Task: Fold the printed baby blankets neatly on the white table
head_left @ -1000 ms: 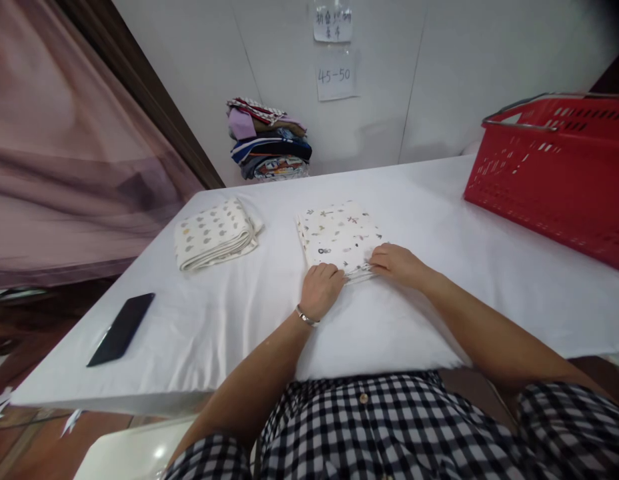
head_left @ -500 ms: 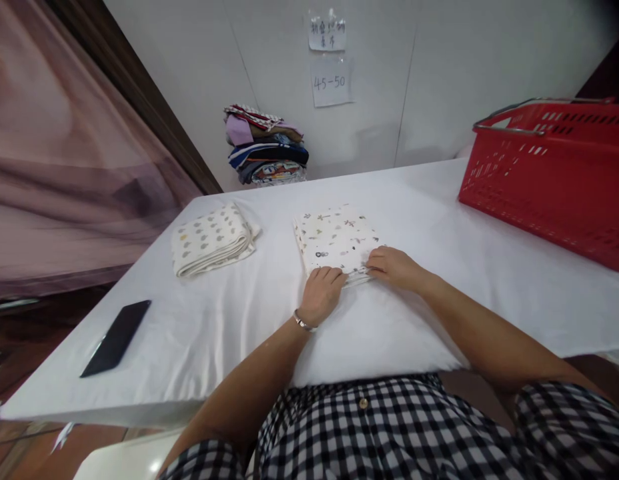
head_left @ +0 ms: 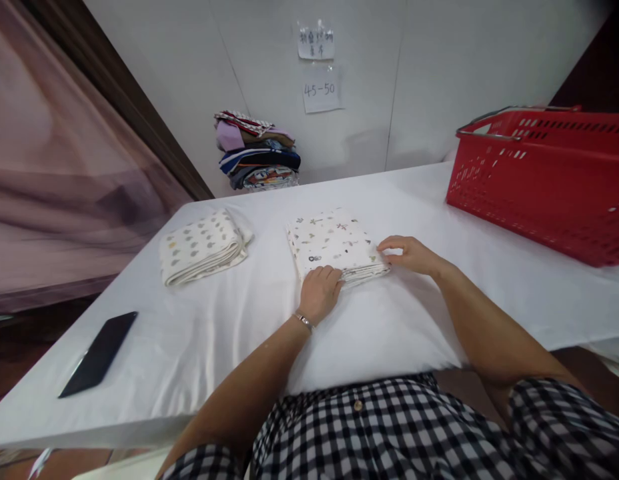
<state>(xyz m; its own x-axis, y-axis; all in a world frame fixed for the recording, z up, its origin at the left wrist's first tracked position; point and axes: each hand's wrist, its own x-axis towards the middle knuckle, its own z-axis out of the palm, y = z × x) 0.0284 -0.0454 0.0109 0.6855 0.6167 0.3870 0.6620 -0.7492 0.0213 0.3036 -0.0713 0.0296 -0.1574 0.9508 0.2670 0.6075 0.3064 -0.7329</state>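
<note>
Cloth pos: I see the folded printed cloth (head_left: 334,245) flat on the white worktop (head_left: 389,320), about mid-width, nearer the front edge than the back edge.
L hand: my view has the left hand (head_left: 319,292) curled, fingers bent down on the cloth's near-left corner, pressing/pinching the layered edge; can't tell if the fingertips are tucked under. Bracelet (head_left: 303,322) on that wrist.
R hand: right hand (head_left: 411,253) loosely open, palm down, fingertips touching the cloth's near-right corner; grips nothing that I can make out.
Key relation: cloth lies straight ahead of both hands, away from the body. Its folded stack edge faces me; long axis looks to run front-to-back w/ a slight lean to the left, though the shape is close to square, so not sure. L hand sits more on the cloth, R hand only at its side, so L is nearer.
Room: bare worktop behind the cloth up to the back edge, and to the right as far as the red basket (head_left: 544,180) near the right back corner. Left side: a second folded cloth (head_left: 199,247), well apart.
Other: dark phone (head_left: 98,353) near the front-left corner; pile of folded clothes (head_left: 257,153) beyond the back-left corner, by the wall; paper notes (head_left: 320,88) on the wall.
</note>
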